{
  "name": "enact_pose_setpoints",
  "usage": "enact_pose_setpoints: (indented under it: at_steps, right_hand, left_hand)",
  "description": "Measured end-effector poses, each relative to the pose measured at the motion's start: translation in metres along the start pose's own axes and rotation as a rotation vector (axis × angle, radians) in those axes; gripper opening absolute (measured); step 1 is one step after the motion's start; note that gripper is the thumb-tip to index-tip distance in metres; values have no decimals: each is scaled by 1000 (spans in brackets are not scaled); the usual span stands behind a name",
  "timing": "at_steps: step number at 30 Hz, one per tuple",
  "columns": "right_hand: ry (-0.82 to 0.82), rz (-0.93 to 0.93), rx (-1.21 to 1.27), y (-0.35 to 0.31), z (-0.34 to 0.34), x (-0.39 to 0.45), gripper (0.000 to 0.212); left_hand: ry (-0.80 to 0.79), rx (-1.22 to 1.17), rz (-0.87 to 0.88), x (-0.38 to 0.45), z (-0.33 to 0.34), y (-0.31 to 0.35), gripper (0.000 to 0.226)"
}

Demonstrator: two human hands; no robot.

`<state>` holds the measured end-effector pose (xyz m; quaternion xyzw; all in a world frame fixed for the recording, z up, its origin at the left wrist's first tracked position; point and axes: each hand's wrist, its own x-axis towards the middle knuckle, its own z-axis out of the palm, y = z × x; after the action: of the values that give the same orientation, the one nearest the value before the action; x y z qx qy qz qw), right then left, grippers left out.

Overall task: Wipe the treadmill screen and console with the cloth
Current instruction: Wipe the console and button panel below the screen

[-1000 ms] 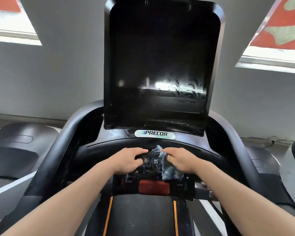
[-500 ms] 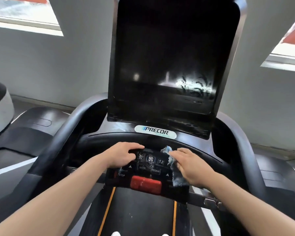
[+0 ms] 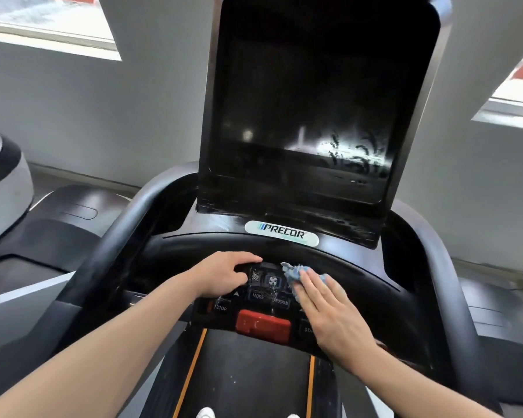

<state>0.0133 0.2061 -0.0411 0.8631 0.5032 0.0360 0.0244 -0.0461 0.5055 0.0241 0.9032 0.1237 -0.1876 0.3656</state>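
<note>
Right hand (image 3: 329, 309) now flattened open, pressing cloth (image 3: 296, 273) on console (image 3: 272, 294) vs. bunched earlier; left hand (image 3: 224, 277) grips edge.

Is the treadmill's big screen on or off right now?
Off, as far as it shows. The screen is dark, with no picture or text, only a pale window reflection and smudges low on its right side.

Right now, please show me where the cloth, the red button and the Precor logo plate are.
cloth (image 3: 295, 271): head view, on the blue bunched part ahead of the fingertips.
red button (image 3: 263, 322): head view, on its middle.
Precor logo plate (image 3: 281, 235): head view, on the lettering.
</note>
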Motion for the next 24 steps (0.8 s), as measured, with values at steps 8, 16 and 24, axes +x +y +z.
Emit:
enact_pose_setpoints:
  at_steps: [8,16,24]
  right_hand:
    - [-21,-180,-92,-6,5,-29,57]
    - [-95,-130,-17,-50,2,10,59]
    - [-82,-81,40,-77,-3,15,54]
  left_hand:
    - [-40,25,35,-3,-6,-2,63]
    - [-47,85,63,0,-6,-6,67]
    - [-50,94,110,0,-6,-9,68]
